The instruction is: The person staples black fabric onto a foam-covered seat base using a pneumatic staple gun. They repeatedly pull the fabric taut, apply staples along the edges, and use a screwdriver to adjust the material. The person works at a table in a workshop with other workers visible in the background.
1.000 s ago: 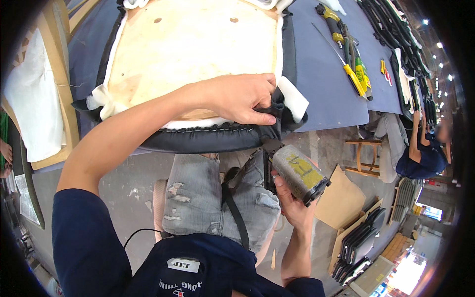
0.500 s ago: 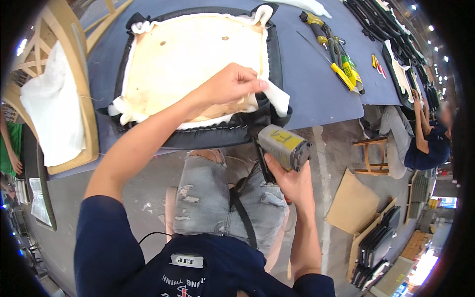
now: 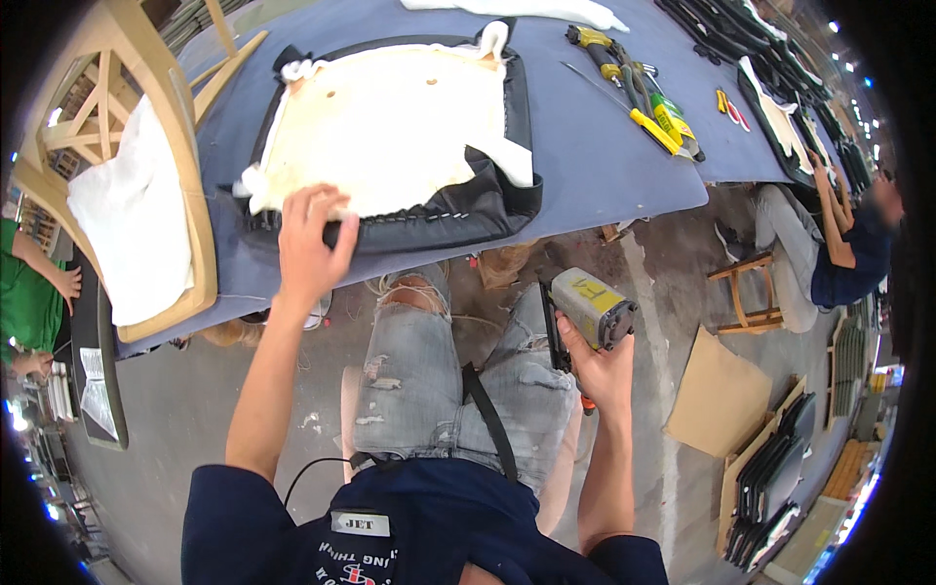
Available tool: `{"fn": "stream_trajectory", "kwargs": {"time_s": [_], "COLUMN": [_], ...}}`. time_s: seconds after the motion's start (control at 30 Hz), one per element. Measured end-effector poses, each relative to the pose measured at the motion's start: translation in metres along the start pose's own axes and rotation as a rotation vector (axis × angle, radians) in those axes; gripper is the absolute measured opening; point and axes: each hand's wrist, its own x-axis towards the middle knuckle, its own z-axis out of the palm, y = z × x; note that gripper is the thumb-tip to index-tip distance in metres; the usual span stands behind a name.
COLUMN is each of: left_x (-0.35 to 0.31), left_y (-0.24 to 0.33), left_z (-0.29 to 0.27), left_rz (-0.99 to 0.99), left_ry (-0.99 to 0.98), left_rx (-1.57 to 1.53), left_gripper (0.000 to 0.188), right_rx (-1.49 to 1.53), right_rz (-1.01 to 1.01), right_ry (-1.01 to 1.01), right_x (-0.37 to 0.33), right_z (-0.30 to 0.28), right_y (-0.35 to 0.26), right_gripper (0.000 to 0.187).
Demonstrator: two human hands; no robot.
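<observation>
Blue-grey covering spreads across the counter, the broad surface in front of a seated person. At its left stands a light wooden chair frame, with a white cloth draped over it. An upholstered seat lies near the middle of the counter's near side, pale face up, ringed by black cover material gathered at the near edge. The left hand reaches to that edge, left of centre: its fingers are loosely spread, the thumb well apart, and they grip nothing. The fingertips overlap the pale face; whether they press on it cannot be told. Off the counter, apart from the seat, a grey power tool is held by the right hand, its fingers wrapped around the grip. A white padding flap sticks out at the seat's near right corner. Farther right lies a yellow-handled screwdriver.
</observation>
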Motion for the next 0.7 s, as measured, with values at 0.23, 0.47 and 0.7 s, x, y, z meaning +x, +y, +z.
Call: {"fn": "stream_trajectory", "kwargs": {"time_s": [0.23,0.47,0.7], "left_x": [0.082,0.127,0.119], "left_y": [0.051,0.035,0.027], "left_z": [0.039,0.09,0.111], "left_rz": [0.036,0.573,0.311], "left_ry": [-0.513,-0.498,-0.731], "left_rx": [-0.259,-0.298,-0.669], "left_gripper": [0.057,0.07,0.068], "right_rx": [0.024,-0.061,-0.046], "right_rz": [0.041,0.013,-0.017], "right_ry": [-0.018,-0.034,-0.008], "right_x": [0.0,0.005,0.025], "right_z": [0.01,0.022,0.049], "right_y": [-0.001,-0.022,-0.027], "right_gripper": [0.032,0.031,0.035]}}
